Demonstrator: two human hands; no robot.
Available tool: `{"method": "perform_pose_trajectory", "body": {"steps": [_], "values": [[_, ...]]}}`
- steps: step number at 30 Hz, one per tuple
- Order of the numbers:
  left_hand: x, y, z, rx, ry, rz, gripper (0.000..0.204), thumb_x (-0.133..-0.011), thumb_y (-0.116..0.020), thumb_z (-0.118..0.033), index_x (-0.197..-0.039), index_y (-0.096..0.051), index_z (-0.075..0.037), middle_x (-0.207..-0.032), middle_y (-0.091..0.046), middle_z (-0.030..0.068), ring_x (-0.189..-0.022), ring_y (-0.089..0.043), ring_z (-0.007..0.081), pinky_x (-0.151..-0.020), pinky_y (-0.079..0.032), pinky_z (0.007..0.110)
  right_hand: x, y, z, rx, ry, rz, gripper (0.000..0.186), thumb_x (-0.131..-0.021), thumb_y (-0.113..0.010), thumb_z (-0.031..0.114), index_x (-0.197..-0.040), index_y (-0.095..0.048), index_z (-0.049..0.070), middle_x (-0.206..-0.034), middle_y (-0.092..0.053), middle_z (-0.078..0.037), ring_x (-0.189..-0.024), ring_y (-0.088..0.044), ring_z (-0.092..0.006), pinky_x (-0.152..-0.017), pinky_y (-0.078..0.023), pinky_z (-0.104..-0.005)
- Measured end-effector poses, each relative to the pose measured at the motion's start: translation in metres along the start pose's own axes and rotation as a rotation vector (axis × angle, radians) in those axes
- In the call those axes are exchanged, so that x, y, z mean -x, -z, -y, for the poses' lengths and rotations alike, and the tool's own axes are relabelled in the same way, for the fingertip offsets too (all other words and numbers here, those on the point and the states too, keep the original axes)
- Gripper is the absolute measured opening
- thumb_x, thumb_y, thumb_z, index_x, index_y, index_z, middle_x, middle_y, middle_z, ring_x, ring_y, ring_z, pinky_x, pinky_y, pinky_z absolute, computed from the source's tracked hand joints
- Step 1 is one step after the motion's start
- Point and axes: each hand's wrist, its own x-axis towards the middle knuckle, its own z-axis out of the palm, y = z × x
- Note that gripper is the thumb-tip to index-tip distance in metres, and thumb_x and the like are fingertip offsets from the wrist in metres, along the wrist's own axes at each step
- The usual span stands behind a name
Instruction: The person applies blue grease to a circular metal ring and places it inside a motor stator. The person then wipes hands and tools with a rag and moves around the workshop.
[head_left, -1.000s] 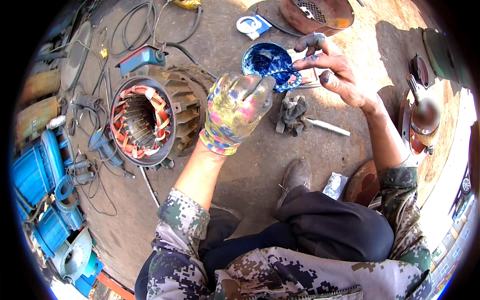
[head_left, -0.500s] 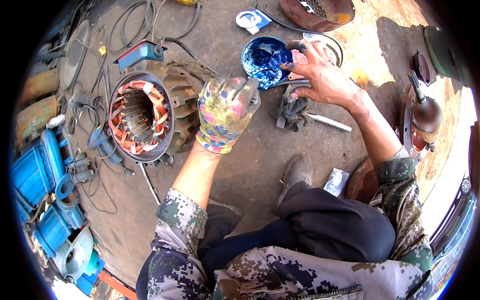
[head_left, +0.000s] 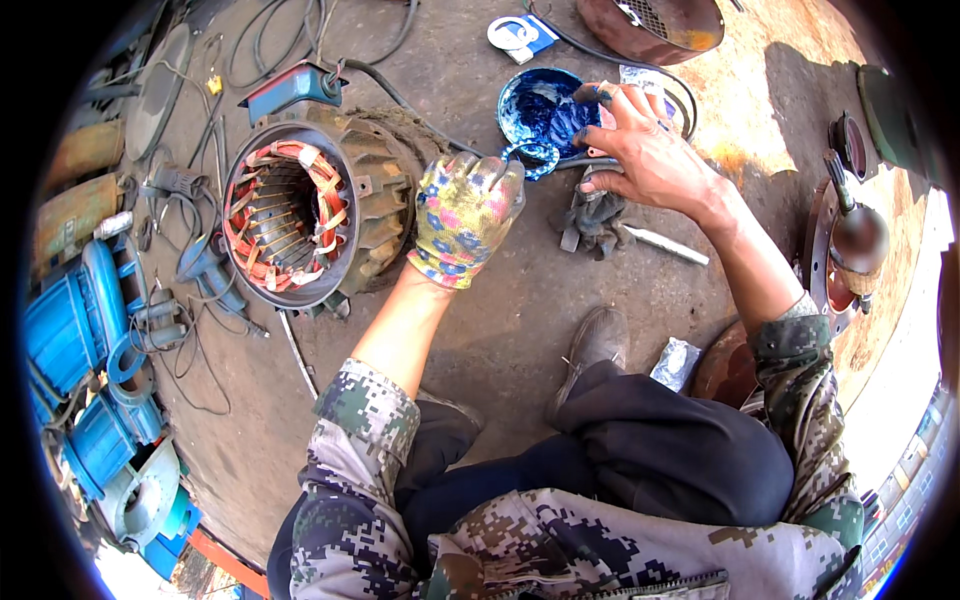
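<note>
My left hand, in a yellow flowered glove, is closed like a fist. At its fingertips it grips a ring-shaped bearing smeared with blue grease, beside the near rim of a tub of blue grease. My bare right hand hangs over the tub's right side, fingers apart and tips stained blue, holding nothing. Just below it a dark rag or glove lies on the ground. Left of my gloved hand stands a finned motor housing with red-bound copper windings inside.
A metal rod lies right of the rag. A rusty round cover and a blue packet with a white ring are at the far side. Blue motor parts and cables crowd the left. A flanged shaft part stands at right.
The view has shifted slightly, so the ground things appear a little to the right. My right fingers have drawn slightly closer to the bearing; the left hand keeps its grip.
</note>
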Motion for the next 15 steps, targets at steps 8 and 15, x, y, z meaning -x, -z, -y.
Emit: {"method": "perform_pose_trajectory", "body": {"steps": [8, 15], "values": [[-0.002, -0.005, -0.001, 0.011, -0.051, 0.038, 0.021, -0.081, -0.074, -0.015, -0.101, -0.071, -0.012, -0.096, -0.066, 0.0037, -0.086, -0.064, 0.0233, -0.075, -0.052, 0.041, 0.001, -0.006, 0.0, -0.324, -0.133, -0.045, 0.042, -0.099, -0.069, 0.046, -0.129, -0.073, 0.017, -0.14, -0.052, -0.023, -0.129, -0.048, -0.0397, -0.108, -0.04, -0.0545], [-0.003, -0.001, -0.006, 0.004, 0.006, 0.143, 0.028, -0.075, -0.081, -0.016, -0.103, -0.074, -0.014, -0.096, -0.07, 0.0027, -0.087, -0.067, 0.0245, -0.075, -0.052, 0.043, -0.018, -0.001, 0.014, -0.085, 0.055, 0.039, 0.041, -0.1, -0.067, 0.039, -0.138, -0.07, 0.023, -0.146, -0.049, -0.018, -0.126, -0.047, -0.0368, -0.108, -0.041, -0.05]]}}
